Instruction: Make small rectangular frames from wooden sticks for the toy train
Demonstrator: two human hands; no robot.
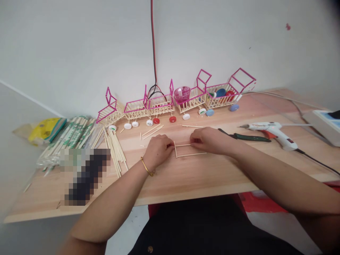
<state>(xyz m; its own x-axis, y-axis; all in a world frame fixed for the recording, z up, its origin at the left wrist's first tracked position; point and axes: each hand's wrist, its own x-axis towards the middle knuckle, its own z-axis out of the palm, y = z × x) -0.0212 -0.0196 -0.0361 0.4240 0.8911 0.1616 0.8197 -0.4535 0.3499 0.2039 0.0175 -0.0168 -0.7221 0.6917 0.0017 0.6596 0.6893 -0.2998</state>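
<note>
Stick frame [191, 154] is laid at picture centre on the counter [164, 186]. At centre left, loose sticks [115, 150] are spread; the assembly's upper left corner is pinched in the closed grip of the left hand [158, 150], its upper stick likewise by the right hand [205, 139]; at right, a glue gun [268, 126] is seen.

Open way: bare strip of tabletop [191, 179] along near edge, between left forearm [114, 203] and right forearm [276, 173]. Stick frame [191, 154] fills gap between left hand [159, 150] and right hand [205, 139]. Left of left hand, narrow bare lane, then long loose sticks [115, 150], packaged sticks [75, 132] in way. Ahead, short sticks [153, 132] lie low; row of wheeled stick carts [160, 107] blocks back, wall [87, 42] behind. Right side obstructed by pliers [252, 137], glue gun [276, 128], its cord [316, 161], power strip [328, 124].
</note>
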